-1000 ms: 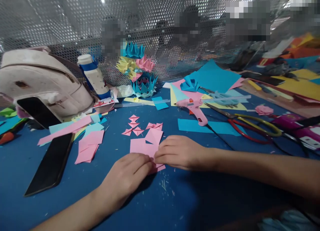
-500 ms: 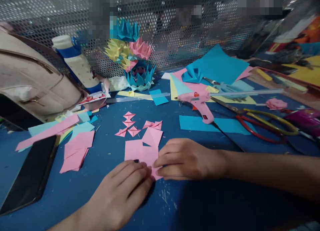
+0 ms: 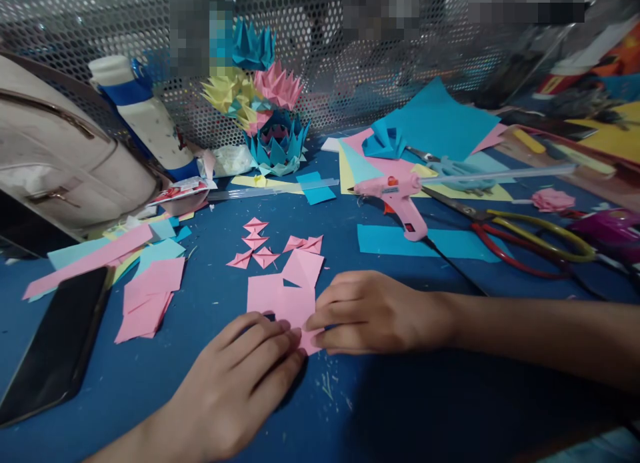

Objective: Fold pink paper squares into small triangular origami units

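Observation:
My left hand (image 3: 240, 376) rests low on the blue table with its fingertips on a small pink paper (image 3: 311, 343). From the other side, my right hand (image 3: 373, 313) has bent fingers closed on the same paper. Both hands' fingertips almost meet, and they partly hide it. Under and beyond them lie more pink paper squares (image 3: 265, 293), overlapping one another. Farther back are several small folded pink pieces (image 3: 255, 241) with pointed ends, some in a short column and others in a pair to the right.
A pink glue gun (image 3: 395, 199) lies at centre right, with red-and-yellow-handled scissors (image 3: 530, 239) beside it. At left are paper strips (image 3: 95, 259), a phone (image 3: 55, 343) and a bottle (image 3: 145, 119). Folded paper flowers (image 3: 277, 139) stand by the perforated metal panel (image 3: 320, 56).
The view has shifted slightly. Both hands keep nearly the same place on the pink paper, with only small finger movement.

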`<state>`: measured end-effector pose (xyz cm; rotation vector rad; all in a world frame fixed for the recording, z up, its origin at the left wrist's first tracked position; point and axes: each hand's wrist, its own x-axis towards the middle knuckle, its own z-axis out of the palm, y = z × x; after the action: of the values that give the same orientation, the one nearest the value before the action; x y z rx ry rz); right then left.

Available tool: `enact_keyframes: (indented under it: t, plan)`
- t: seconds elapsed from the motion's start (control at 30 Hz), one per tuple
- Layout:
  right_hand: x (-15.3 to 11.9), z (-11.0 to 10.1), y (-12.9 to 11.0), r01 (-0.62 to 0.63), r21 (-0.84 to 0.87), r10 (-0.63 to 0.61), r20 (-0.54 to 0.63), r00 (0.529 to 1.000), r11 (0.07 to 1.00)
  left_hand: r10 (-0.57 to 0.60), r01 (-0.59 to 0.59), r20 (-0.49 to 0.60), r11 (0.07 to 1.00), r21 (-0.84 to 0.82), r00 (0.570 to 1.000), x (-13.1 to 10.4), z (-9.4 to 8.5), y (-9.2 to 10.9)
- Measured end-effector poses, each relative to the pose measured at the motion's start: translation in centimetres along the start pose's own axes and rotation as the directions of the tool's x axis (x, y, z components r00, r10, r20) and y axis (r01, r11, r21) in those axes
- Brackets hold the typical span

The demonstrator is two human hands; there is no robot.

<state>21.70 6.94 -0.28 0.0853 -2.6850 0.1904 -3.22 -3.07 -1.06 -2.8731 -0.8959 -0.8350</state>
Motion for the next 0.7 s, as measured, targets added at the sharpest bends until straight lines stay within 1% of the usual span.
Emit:
enact_keyframes:
  t: [0.13, 0.3, 0.43, 0.57, 0.63, 0.7]
  plan:
    - [0.0, 0.0, 0.1, 0.013, 0.005, -0.013, -0.014, 1.0, 1.0, 0.0, 0.0, 0.012, 1.0, 0.011, 1.0, 0.0, -0.1, -0.1]
    - [-0.1, 0.1, 0.1, 0.031, 0.012, -0.03, -0.055, 0.998, 0.999, 0.054, -0.056, 0.03, 0.998, 0.041, 0.998, 0.5, -0.7, -0.1]
    - [-0.1, 0.1, 0.1, 0.028, 0.025, -0.027, -0.057, 0.998, 0.999, 0.053, -0.055, 0.036, 0.997, 0.052, 0.998, 0.6, -0.8, -0.2]
    - [-0.1, 0.2, 0.1, 0.019, 0.025, -0.018, -0.049, 0.999, 0.999, 0.057, -0.061, 0.076, 0.996, 0.06, 0.995, 0.6, -0.8, -0.3]
    - [-0.1, 0.3, 0.0, 0.006, 0.029, -0.004, -0.046, 0.999, 1.0, 0.055, -0.063, 0.101, 0.995, 0.081, 0.993, 0.5, -0.9, 0.0]
    - [-0.2, 0.4, 0.0, -0.005, 0.039, 0.007, -0.05, 0.999, 0.999, 0.043, -0.059, 0.114, 0.988, 0.142, 0.993, 0.4, -1.1, 0.6]
